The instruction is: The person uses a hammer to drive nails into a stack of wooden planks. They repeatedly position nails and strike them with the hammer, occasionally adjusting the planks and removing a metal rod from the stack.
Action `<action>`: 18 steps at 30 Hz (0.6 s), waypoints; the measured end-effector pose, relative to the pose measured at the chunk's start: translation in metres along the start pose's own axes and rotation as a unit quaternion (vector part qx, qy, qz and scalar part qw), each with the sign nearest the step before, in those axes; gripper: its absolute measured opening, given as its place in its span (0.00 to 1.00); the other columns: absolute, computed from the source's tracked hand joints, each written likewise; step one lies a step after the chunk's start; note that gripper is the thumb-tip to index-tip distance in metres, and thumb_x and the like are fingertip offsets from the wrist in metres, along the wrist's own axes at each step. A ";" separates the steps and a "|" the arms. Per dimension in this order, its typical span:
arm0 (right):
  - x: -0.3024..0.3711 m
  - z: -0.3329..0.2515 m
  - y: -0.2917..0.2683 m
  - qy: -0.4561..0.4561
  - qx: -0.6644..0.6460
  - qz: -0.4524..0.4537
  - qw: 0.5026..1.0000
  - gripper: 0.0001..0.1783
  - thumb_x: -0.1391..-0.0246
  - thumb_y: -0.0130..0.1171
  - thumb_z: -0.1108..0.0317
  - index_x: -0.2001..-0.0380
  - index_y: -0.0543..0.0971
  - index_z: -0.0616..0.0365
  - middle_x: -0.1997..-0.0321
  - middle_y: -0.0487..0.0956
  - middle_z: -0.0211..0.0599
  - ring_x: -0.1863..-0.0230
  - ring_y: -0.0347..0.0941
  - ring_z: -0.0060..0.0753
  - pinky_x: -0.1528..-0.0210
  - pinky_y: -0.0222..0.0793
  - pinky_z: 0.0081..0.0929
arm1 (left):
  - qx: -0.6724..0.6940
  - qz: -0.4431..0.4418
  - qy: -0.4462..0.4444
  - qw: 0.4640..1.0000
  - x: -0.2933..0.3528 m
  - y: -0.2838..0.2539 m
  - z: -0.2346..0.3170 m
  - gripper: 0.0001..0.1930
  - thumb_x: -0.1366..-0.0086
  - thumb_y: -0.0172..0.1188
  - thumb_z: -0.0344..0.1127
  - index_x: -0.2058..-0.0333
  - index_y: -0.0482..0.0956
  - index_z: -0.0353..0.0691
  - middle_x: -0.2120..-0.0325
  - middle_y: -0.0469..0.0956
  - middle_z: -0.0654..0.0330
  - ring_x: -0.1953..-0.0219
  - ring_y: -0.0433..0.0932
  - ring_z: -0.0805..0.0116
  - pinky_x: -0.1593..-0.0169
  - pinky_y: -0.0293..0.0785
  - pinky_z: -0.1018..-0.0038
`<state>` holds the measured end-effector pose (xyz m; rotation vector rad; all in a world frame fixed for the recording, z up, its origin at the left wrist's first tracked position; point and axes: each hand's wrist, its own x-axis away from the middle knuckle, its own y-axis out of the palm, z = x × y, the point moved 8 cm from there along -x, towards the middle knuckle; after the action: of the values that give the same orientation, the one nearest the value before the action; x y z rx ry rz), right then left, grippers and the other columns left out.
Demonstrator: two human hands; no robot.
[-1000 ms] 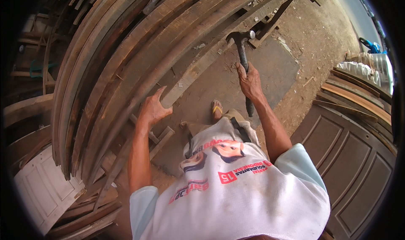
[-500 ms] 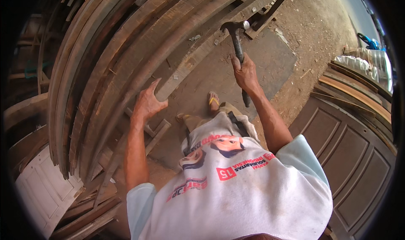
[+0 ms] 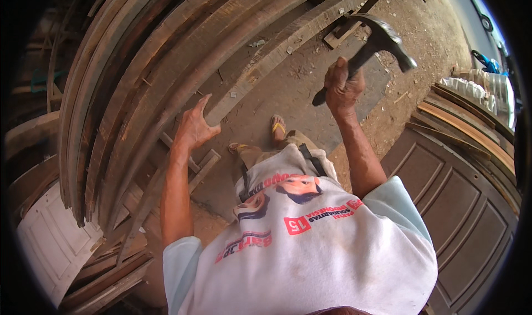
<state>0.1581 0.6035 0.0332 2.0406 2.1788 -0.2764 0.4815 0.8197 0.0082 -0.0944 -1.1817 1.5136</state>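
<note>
My left hand grips the near end of a long wooden plank, its thumb and fingers on either side of the wood. The plank slants away to the far right. In my right hand is a claw hammer, held by its dark handle and raised off to the right of the plank. The hammer's metal head is up and tilted, apart from the wood. A small wooden block lies on the ground by the plank's far part.
Several long beams stand stacked to my left. A brown panelled door and stacked boards are at the right. A white door leans at the lower left. My sandalled feet are on a dark sheet on the ground.
My right hand has lifted the hammer and turned it, so its head now points up and to the right, larger in view. My left hand stays at the plank's end.
</note>
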 end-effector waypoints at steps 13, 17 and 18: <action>-0.002 0.017 0.017 0.158 0.357 -0.246 0.887 0.32 0.31 0.55 0.39 0.63 0.76 0.65 0.72 0.79 0.61 0.67 0.79 0.58 0.60 0.71 0.52 | -0.016 0.043 0.038 0.998 -0.002 0.004 -0.010 0.47 0.52 0.73 0.37 0.31 0.66 0.43 0.49 0.83 0.39 0.47 0.83 0.42 0.42 0.79 0.56; -0.032 -0.029 -0.001 0.163 0.447 -0.375 0.795 0.32 0.32 0.57 0.39 0.64 0.76 0.64 0.73 0.78 0.55 0.68 0.78 0.51 0.62 0.71 0.51 | -0.073 0.106 0.080 0.988 0.004 0.011 -0.008 0.47 0.53 0.73 0.34 0.31 0.66 0.38 0.49 0.82 0.37 0.46 0.82 0.40 0.43 0.79 0.56; -0.035 -0.034 -0.009 0.159 0.452 -0.380 0.791 0.32 0.32 0.57 0.38 0.64 0.76 0.64 0.74 0.77 0.53 0.69 0.77 0.48 0.63 0.70 0.50 | -0.073 0.109 0.074 0.989 0.005 0.012 -0.009 0.47 0.53 0.73 0.34 0.31 0.66 0.39 0.48 0.81 0.37 0.46 0.81 0.40 0.42 0.78 0.56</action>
<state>0.1526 0.5766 0.0750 1.3360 3.4668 -1.3838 0.4769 0.8310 -0.0017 -0.4401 -1.1897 1.5788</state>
